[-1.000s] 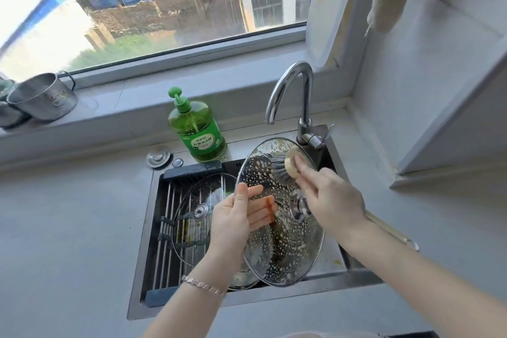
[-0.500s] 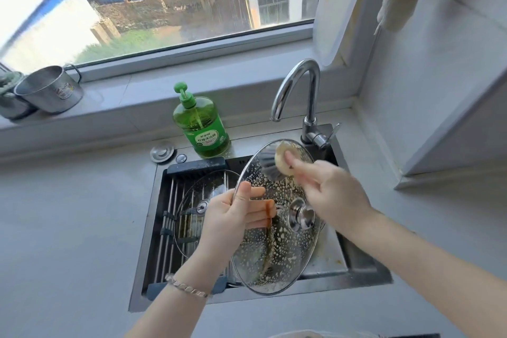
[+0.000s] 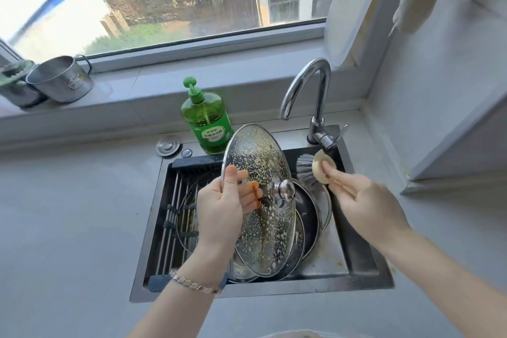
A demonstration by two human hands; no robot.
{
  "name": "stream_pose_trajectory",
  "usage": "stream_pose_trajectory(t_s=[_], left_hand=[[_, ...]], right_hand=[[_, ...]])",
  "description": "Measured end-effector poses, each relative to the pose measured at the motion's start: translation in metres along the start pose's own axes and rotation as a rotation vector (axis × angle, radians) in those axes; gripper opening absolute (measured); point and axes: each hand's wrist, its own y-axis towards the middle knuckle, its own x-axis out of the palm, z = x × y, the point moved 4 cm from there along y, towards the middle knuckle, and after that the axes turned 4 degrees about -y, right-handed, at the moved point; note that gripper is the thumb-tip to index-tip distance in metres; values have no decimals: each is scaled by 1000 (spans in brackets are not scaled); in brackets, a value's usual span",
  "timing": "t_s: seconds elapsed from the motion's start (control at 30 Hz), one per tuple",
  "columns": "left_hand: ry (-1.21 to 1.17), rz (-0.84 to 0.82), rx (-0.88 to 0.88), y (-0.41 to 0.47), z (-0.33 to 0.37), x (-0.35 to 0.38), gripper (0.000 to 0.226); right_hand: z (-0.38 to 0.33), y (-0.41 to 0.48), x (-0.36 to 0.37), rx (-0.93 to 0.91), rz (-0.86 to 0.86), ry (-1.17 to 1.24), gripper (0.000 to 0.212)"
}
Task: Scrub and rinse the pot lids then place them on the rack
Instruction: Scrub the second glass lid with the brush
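A soapy glass pot lid [image 3: 260, 162] with a steel knob [image 3: 284, 189] stands tilted over the sink. My left hand [image 3: 225, 206] grips its left rim, thumb in front and fingers behind the glass. My right hand [image 3: 359, 200] holds a dish brush [image 3: 315, 167] by its round wooden head, off the lid to the right, bristles pointing left. More lids [image 3: 312, 217] lie stacked in the sink behind and below the held one. Another glass lid [image 3: 186, 217] rests on the roll-up rack [image 3: 171, 217] over the sink's left side.
A green dish soap bottle [image 3: 207, 121] stands behind the sink [image 3: 365, 258], next to a drain plug [image 3: 168, 145]. The chrome faucet [image 3: 312, 96] arches over the back right corner. A steel mug [image 3: 61, 78] sits on the windowsill. A wall edge juts out at right.
My right hand has lifted the brush off the lid and moved it right. My left hand has shifted the lid left and turned it, exposing the stacked lids beneath.
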Motion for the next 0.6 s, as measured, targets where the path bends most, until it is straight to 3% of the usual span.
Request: stream_pose_trajectory(t_s=[0.1,0.17,0.3,0.37,0.43,0.5,0.6], left_hand=[[5,7,-10,-2,0,6,29],[45,-20,7,-6,0,10,28],[110,-45,77,-9,4,9,25],[28,13,24,-7,4,3,27],[-90,91,-77,-4,2,-3,30],[-176,147,-161,-3,-3,-4,32],[-143,174,-158,-8,-9,3,30]], right_hand=[[-17,-16,20,-173,14,-226,40],[-17,-13,27,-187,22,-283,39],[2,2,37,168,-283,318,34],[0,0,37,267,-261,519,34],[-4,-12,39,259,-215,566,36],[-12,-24,37,175,-130,410,40],[-24,-27,39,-129,91,-269,54]])
